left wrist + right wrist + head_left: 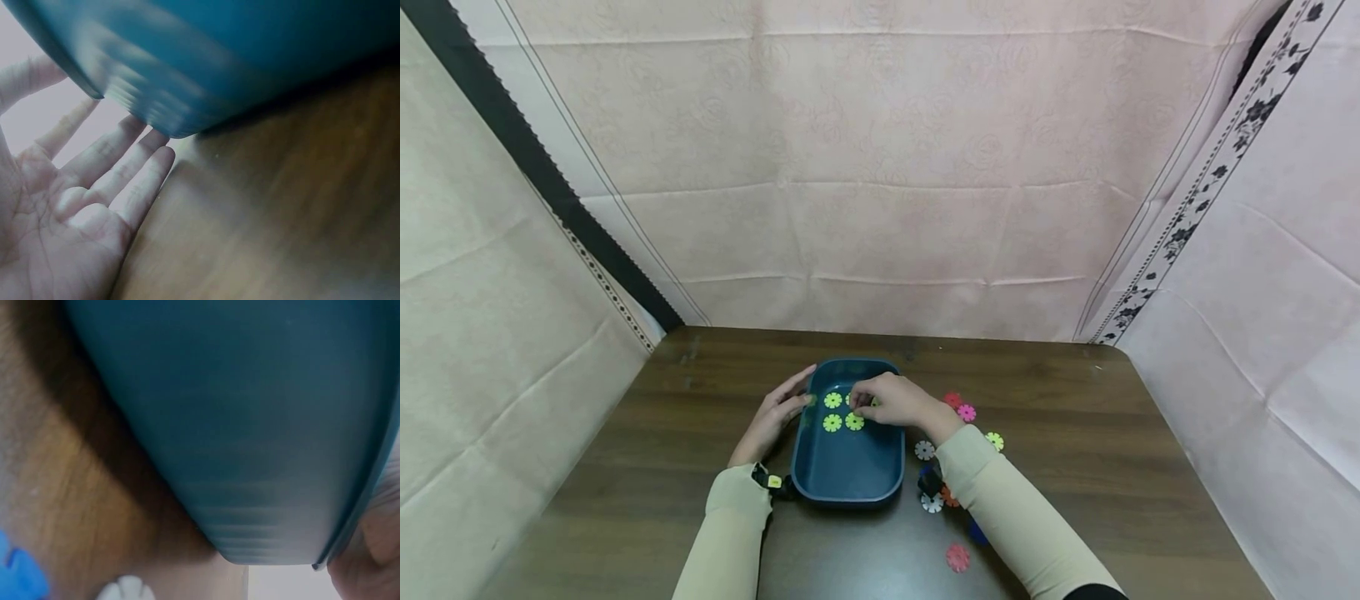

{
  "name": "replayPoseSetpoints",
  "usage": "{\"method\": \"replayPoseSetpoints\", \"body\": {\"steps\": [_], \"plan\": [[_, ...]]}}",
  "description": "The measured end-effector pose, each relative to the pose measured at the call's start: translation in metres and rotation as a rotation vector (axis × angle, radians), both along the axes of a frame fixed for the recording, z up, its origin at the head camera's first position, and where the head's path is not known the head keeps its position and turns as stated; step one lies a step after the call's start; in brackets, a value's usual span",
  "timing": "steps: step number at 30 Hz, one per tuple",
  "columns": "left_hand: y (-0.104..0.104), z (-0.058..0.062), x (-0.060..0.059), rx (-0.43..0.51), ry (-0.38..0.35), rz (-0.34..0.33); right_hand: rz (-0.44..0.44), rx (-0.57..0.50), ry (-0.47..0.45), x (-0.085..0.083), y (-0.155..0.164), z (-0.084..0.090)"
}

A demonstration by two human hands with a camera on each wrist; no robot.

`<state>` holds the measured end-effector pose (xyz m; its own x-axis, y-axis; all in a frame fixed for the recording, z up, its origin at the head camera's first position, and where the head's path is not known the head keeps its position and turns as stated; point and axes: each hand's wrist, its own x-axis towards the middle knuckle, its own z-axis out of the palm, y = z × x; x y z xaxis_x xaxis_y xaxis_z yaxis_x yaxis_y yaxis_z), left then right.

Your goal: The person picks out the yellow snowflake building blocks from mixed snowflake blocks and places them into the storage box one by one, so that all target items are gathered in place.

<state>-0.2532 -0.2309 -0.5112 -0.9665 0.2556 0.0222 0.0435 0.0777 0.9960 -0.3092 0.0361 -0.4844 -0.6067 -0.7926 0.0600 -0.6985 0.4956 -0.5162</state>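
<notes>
A dark wooden bench [1075,417], curtained on three sides by pale pink cloth [880,167], carries a blue tray [848,479] at its middle, long side running away from the person. The left hand [778,414] rests against the tray's left wall near the far corner; the left wrist view shows its fingers [125,165] straight and spread beside the blue wall, holding nothing. The right hand [895,402] reaches over the tray's far end with fingers curled down at a yellow-green flower disc [854,399] that is partly hidden beneath them; it appears to pinch that disc, though the fingertips themselves are too small to read with certainty. Three more yellow-green discs [832,422] lie flat on the tray floor just beside it, forming a loose two-by-two block.

On the bench to the tray's right lie scattered discs: pink ones [966,412] near the far side, one yellow-green disc [995,440] beyond the right sleeve, white ones [925,450] close to the tray, and a red one [957,557] nearest the person.

To do this step well, the disc likely wants setting down flat and square with its neighbours, touching none so hard that the row shifts, while the left hand steadies the tray against sliding. Releasing only once the disc lies flat should keep it from tipping onto the others.
</notes>
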Motion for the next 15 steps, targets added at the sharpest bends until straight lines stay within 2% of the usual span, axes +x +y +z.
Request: {"method": "replayPoseSetpoints", "body": {"steps": [9,15], "plan": [[0.0009,0.0018,0.0005,-0.011,-0.012,0.0,0.048,-0.092,-0.006,-0.0032,0.0008,-0.0035],[0.0008,0.0018,-0.0006,-0.008,-0.017,-0.002,0.054,-0.279,0.016,0.0023,0.0015,0.0037]]}}
